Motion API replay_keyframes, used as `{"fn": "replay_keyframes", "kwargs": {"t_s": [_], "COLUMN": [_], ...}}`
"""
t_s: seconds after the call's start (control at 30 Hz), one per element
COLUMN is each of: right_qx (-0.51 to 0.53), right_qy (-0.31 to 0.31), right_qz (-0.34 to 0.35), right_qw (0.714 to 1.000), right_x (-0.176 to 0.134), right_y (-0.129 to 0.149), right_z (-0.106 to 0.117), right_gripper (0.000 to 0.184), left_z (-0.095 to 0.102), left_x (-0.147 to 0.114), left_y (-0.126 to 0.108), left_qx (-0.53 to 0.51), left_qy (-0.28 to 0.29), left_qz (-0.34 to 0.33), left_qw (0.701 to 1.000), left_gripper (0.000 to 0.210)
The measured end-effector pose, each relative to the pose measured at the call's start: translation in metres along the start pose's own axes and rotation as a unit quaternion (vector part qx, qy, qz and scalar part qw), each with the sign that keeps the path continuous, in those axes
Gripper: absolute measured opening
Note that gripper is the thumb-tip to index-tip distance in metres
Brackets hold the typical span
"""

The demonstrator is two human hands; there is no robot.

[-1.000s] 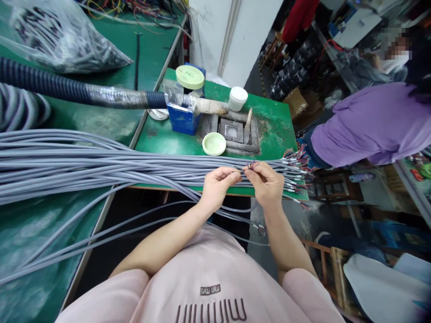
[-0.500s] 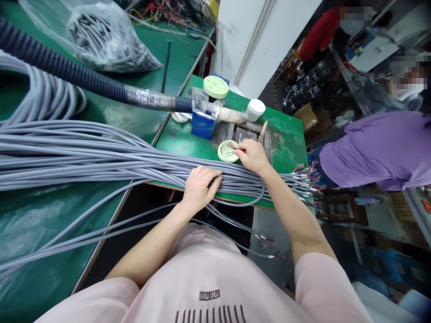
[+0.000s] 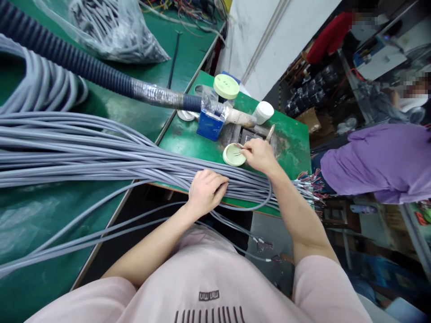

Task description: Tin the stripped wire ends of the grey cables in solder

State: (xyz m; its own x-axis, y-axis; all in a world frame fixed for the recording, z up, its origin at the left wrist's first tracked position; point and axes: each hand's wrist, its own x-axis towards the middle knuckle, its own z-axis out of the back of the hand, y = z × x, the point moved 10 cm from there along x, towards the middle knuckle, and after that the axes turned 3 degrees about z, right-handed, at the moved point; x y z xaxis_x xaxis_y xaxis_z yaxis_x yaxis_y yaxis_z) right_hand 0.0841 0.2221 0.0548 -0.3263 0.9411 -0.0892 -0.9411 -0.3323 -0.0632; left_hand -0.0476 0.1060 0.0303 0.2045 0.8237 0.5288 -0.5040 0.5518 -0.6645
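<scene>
Right hand [image 3: 258, 153], held forward, pinches thin wires [image 3: 239, 147] at a pale green dish [image 3: 229, 157] — left hand [image 3: 206, 192] curls palm-down on grey cables [image 3: 151, 157], its grip unclear.

Grey cables [image 3: 134, 158] bundled, thin wires [image 3: 237, 154] over dish [image 3: 229, 159]

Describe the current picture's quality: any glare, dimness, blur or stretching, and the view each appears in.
Head view: pale glare on the left table, shine on the hose's tape; dim background at right; blocky patches at upper right; the right sleeve looks stretched, likely lens distortion; wires in the right hand too small to count.
</scene>
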Motion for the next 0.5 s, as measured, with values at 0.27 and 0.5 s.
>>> {"fn": "replay_keyframes", "kwargs": {"t_s": [0.27,0.5], "right_qx": [-0.06,-0.118], "right_qy": [-0.014,0.04], "right_qz": [-0.122,-0.143], "right_qw": [0.991,0.982], "right_x": [0.007,0.025], "right_y": [-0.077,-0.083], "right_z": [0.009,-0.016], "right_gripper": [0.028,0.03], "left_z": [0.001,0.003], "left_x": [0.0,0.0], "left_y": [-0.001,-0.004], "left_qx": [0.004,0.03], "left_qy": [-0.012,-0.026], "left_qz": [-0.015,-0.027], "left_qw": [1.0,0.999], "left_gripper": [0.012,0.011]}}
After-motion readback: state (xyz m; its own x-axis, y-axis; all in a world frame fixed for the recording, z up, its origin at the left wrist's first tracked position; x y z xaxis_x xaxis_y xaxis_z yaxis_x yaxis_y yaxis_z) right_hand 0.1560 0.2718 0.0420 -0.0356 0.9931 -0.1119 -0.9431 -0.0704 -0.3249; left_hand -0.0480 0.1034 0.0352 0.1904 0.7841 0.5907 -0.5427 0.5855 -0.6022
